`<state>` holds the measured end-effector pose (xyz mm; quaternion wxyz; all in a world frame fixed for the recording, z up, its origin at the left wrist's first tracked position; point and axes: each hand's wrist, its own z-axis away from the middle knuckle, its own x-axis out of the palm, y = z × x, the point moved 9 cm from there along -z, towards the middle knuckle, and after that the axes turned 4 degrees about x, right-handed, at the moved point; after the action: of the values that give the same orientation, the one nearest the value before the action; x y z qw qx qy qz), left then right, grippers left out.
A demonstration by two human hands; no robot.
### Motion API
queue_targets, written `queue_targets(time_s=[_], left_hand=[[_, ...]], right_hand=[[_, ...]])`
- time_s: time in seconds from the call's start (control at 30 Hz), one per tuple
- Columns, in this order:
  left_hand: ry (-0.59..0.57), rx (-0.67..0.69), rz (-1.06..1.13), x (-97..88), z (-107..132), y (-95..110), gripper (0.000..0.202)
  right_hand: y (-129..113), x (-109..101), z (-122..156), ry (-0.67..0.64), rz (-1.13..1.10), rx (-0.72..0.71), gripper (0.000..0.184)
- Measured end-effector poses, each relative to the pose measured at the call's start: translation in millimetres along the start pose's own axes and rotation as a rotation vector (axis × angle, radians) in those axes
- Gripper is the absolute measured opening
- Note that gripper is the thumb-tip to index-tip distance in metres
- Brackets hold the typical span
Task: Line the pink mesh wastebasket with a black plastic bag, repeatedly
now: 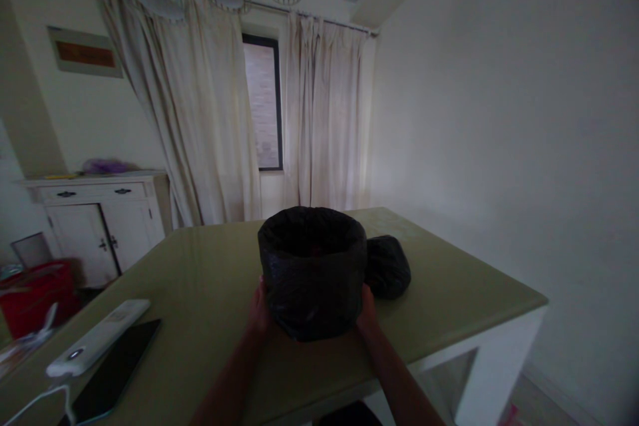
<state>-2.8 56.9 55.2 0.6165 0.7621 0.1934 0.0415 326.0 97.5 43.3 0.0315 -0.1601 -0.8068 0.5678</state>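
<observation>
Both hands are pressed on a small bin [312, 279]: left hand [259, 314] on its left flank, right hand [368, 311] on its right flank, low down near the base. Palms are clamped against the wall. The fingers are mostly hidden behind it, so the wrap cannot be fully judged.

Handling notes (judgement):
- Squeeze should be kept even from both sides; the shell looks light and is likely to tip if one side is loaded.
- Grip should be taken on the wall beneath, not on loose film, since the plastic looks slick and could slide.
- Base should be kept flat on the table [210, 266].

Appearance: squat, round, open-topped, wholly covered by a crinkled black liner [299, 226] folded over the rim; interior too dark to read. It is stood mid-table, near the front edge, upright.

Just beside it on the right, probably touching, a bunched black bag [389, 267] is lying. Well apart at left: white remote [100, 336], dark tablet [117, 369].
</observation>
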Motion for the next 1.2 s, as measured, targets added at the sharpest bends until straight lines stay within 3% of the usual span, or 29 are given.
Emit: queue_targets(time_s=[0.23, 0.37, 0.47, 0.57, 0.63, 0.7, 0.83, 0.93, 1.03, 1.2], left_hand=[[0.039, 0.031, 0.067, -2.0, 0.3, -0.2, 0.062], [0.128, 0.104, 0.141, -11.1, -1.7, 6.4, 0.064], [0.192, 0.135, 0.240, -20.4, -9.5, 20.2, 0.071], [0.241, 0.159, 0.365, -31.1, -20.8, 47.6, 0.071], [0.274, 0.207, 0.426, -38.6, -25.9, 74.2, 0.068], [0.236, 0.247, 0.452, -38.2, -29.3, 100.8, 0.062], [0.175, 0.252, 0.371, -33.5, -29.0, 131.2, 0.051], [0.182, 0.252, 0.261, -38.0, -27.7, 139.7, 0.049], [0.144, 0.342, 0.155, -42.4, -29.2, 156.0, 0.046], [0.089, 0.443, 0.089, -46.7, -34.7, 185.0, 0.043]], right_hand=[[-3.1, -13.5, 5.1, 0.083, -0.330, 0.136, 0.034], [-8.4, -43.8, 15.8, 0.296, -0.382, 0.163, 0.039], [-31.0, -67.6, 15.4, 0.389, -0.394, 0.137, 0.044], [-75.0, -77.7, -2.8, 0.311, -0.348, 0.089, 0.048], [-111.6, -77.0, -21.7, 0.230, -0.243, 0.028, 0.049], [-145.0, -68.3, -42.7, 0.130, -0.119, -0.048, 0.049], [-177.5, -41.8, -78.6, -0.083, 0.156, -0.115, 0.043], [-187.4, -38.7, -94.3, -0.101, 0.455, -0.158, 0.037], [-200.6, -40.2, -100.5, -0.095, 0.740, -0.221, 0.030], [-240.9, -30.9, -100.8, -0.098, 1.042, -0.353, 0.020]])
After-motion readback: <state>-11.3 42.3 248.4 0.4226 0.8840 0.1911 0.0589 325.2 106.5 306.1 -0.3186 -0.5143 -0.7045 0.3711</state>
